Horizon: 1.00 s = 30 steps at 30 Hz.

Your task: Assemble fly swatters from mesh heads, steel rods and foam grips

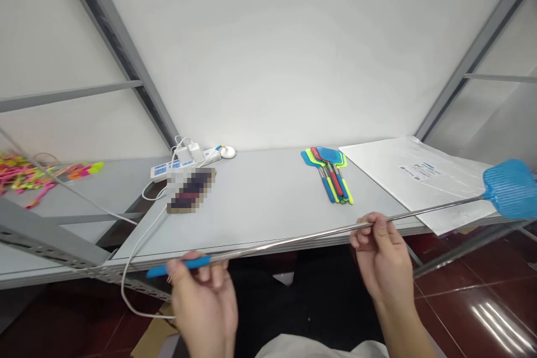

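Your left hand (205, 296) is closed on the blue grip of the extended swatter (293, 241), and your right hand (380, 257) pinches its steel rod between thumb and fingers, so the swatter runs level just off the bench's (260, 207) front edge with its blue head (509, 187) past the front right corner. On the bench, a bundle of swatters (331, 173) lies near the rear edge, just left of a white sheet (419, 179) at the right end. A power strip (176, 165) sits at the rear left corner.
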Each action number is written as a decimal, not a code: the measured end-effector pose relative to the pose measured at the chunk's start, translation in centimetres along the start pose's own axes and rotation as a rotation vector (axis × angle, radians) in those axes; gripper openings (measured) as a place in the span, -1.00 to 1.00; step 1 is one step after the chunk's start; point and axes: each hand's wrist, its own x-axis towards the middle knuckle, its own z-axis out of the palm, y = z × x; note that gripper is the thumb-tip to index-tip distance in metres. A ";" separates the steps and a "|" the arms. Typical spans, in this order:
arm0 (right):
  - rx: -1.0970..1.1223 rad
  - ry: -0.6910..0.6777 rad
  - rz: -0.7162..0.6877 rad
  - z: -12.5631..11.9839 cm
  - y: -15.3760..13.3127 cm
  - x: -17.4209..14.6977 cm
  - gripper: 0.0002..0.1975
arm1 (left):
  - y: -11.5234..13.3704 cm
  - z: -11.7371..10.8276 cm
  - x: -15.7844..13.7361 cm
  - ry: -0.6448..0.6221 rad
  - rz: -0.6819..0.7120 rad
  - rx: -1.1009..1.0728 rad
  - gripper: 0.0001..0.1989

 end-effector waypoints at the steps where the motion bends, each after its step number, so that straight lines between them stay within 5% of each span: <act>1: -0.011 -0.038 0.026 0.4 0.5 -0.6 -0.81 | -0.6 0.0 -0.6 -0.021 -0.044 0.008 -0.73; 6: -0.023 -0.183 0.096 1.9 2.1 -2.8 -0.86 | -3.0 0.3 -3.2 -0.077 -0.200 0.029 -0.71; 15: -0.109 -0.275 0.155 0.7 2.0 -2.2 -0.86 | -1.1 -0.4 -1.4 -0.076 -0.076 0.082 -0.73; 30: 0.127 0.055 0.019 -0.6 -1.7 1.4 -0.72 | 2.3 -1.4 2.7 0.049 0.062 -0.003 -0.74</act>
